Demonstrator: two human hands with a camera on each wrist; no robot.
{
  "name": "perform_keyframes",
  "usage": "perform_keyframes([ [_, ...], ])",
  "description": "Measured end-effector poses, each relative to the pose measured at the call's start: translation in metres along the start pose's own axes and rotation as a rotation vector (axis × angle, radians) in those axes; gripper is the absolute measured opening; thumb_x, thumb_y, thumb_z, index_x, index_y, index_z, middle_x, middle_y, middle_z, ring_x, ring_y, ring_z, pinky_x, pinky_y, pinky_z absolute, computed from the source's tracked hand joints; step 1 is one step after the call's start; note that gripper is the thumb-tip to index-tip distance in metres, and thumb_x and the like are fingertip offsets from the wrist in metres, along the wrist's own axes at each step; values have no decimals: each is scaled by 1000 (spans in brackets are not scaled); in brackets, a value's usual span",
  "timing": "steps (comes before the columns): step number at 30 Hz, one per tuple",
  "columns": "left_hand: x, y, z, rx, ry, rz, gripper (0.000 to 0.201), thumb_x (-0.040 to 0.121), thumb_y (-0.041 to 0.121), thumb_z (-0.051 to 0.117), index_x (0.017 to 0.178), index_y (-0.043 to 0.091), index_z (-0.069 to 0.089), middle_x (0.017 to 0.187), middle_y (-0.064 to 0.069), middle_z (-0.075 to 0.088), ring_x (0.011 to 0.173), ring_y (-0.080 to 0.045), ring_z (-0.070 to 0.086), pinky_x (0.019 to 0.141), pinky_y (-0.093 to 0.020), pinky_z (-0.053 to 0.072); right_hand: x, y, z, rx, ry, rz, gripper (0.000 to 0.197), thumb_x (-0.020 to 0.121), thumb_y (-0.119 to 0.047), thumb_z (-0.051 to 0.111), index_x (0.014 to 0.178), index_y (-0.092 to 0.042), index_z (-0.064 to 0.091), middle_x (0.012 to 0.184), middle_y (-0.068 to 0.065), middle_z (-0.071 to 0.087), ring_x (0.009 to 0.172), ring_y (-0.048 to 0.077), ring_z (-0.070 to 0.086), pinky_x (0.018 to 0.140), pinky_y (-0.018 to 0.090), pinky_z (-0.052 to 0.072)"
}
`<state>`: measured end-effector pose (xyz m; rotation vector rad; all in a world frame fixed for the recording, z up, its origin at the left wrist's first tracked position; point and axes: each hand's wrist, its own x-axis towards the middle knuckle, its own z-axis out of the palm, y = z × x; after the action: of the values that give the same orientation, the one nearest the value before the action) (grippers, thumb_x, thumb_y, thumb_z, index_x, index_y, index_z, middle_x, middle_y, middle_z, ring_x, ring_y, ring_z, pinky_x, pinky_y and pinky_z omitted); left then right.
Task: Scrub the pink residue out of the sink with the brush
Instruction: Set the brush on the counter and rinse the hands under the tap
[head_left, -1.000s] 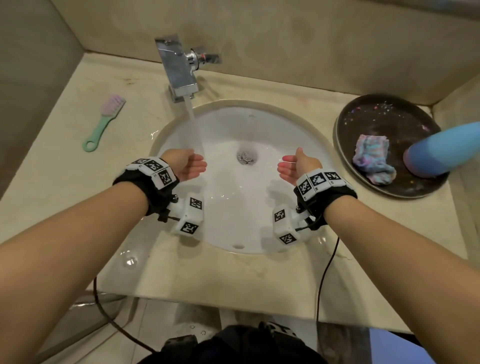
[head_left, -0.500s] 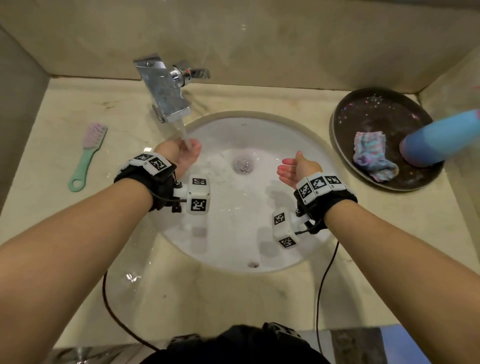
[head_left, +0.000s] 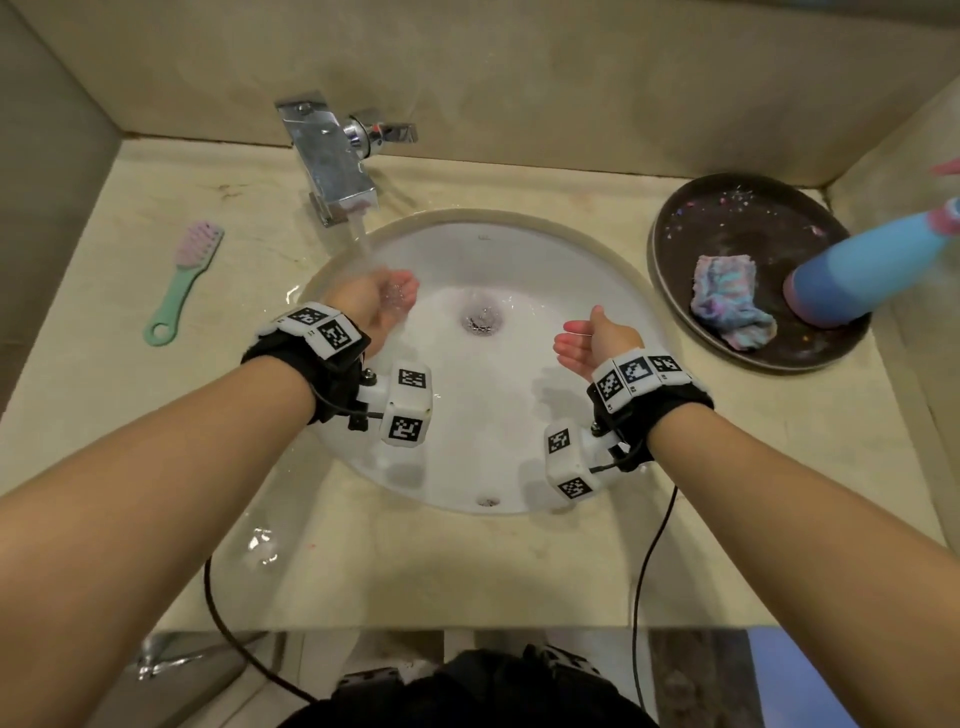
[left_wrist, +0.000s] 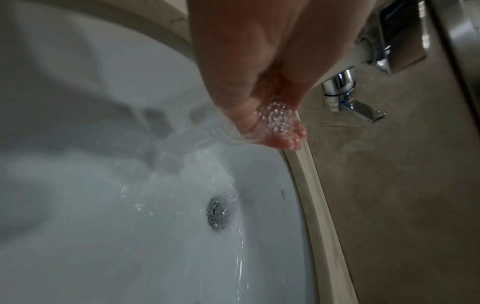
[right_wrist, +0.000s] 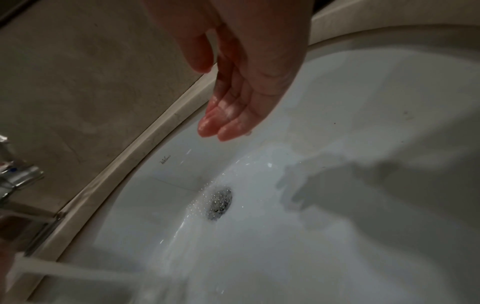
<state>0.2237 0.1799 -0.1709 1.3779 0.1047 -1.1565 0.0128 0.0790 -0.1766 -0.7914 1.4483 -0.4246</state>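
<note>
The white sink (head_left: 545, 291) is wet, and no pink shows in it. Water runs from the chrome tap (head_left: 332, 156) onto my left hand (head_left: 387, 299), which is cupped palm up under the stream at the basin's left; in the left wrist view water pools on its fingers (left_wrist: 278, 127). My right hand (head_left: 582, 343) hovers over the basin's right side, fingers relaxed and wet (right_wrist: 226, 121), holding nothing. The brush (head_left: 184, 283), green handle and pink bristles, lies on the counter left of the sink, away from both hands.
A dark round tray (head_left: 680, 244) at the right holds a multicoloured cloth (head_left: 730, 301) and a blue spray bottle (head_left: 872, 265). The drain (head_left: 482, 314) sits in mid basin. Beige walls close in the counter at the back and both sides. Water is puddled on the counter's front left (head_left: 260, 545).
My left hand moved left and back from beside the stream to directly under it, and water now splashes off it. The right hand has barely moved.
</note>
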Motion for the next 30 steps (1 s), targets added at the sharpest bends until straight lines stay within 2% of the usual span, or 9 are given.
perform_keyframes([
  [3, -27, -18, 10, 30, -63, -34, 35, 102, 12, 35, 75, 1, 53, 50, -3, 64, 41, -5, 59, 50, -12, 52, -5, 5, -9, -32, -29, -9, 50, 103, -32, 27, 103, 6, 60, 106, 22, 63, 64, 18, 57, 63, 26, 49],
  [5, -46, -37, 17, 138, -136, -80, 36, 101, 12, 35, 74, -2, 54, 52, -7, 64, 40, -6, 60, 49, -13, 53, -6, 9, -14, -57, -43, -12, 51, 103, -31, 28, 115, 9, 56, 119, 25, 59, 68, 20, 58, 63, 25, 49],
  [7, -61, -61, 23, 336, -205, -154, 37, 101, 12, 35, 73, -3, 55, 52, -7, 64, 40, -7, 60, 48, -14, 53, -7, 13, -20, -82, -55, -16, 51, 102, -31, 28, 119, 9, 55, 120, 25, 59, 67, 21, 58, 63, 25, 49],
  [10, -77, -97, 28, 743, -331, -328, 42, 102, 16, 33, 73, -1, 57, 49, -4, 65, 41, -8, 61, 49, -16, 52, -5, 18, -27, -123, -69, -20, 49, 102, -31, 29, 111, 9, 58, 107, 23, 62, 63, 18, 57, 64, 26, 49],
  [12, -80, -112, 26, 964, -382, -383, 38, 102, 20, 35, 77, 3, 59, 61, -5, 66, 48, -10, 63, 52, -18, 51, -3, 21, -28, -153, -63, -23, 47, 102, -30, 30, 92, 3, 60, 88, 16, 62, 61, 18, 56, 62, 26, 49],
  [14, -78, -115, 22, 1040, -352, -354, 34, 101, 22, 36, 80, 7, 58, 75, -5, 64, 58, -12, 61, 57, -19, 48, -3, 23, -29, -168, -64, -19, 46, 102, -31, 30, 77, -1, 56, 74, 12, 59, 59, 18, 55, 60, 26, 49],
  [18, -71, -101, 14, 965, -237, -273, 32, 101, 25, 36, 80, 11, 56, 80, -3, 61, 69, -14, 58, 62, -21, 42, -5, 25, -28, -177, -85, -13, 45, 102, -31, 30, 78, -2, 55, 70, 11, 57, 59, 18, 55, 64, 28, 50],
  [24, -55, -72, 0, 805, -90, -202, 32, 101, 24, 37, 79, 10, 54, 79, -4, 60, 68, -16, 56, 62, -22, 41, -4, 17, -26, -155, -85, -26, 46, 102, -30, 29, 72, -5, 52, 71, 11, 57, 61, 18, 56, 67, 29, 50],
  [30, -27, -45, -12, 580, 52, -128, 35, 102, 25, 32, 77, 9, 51, 78, -6, 59, 68, -15, 56, 64, -23, 43, 2, 4, -16, -135, -46, -17, 46, 102, -32, 29, 73, -5, 53, 73, 11, 57, 63, 18, 57, 62, 27, 49],
])
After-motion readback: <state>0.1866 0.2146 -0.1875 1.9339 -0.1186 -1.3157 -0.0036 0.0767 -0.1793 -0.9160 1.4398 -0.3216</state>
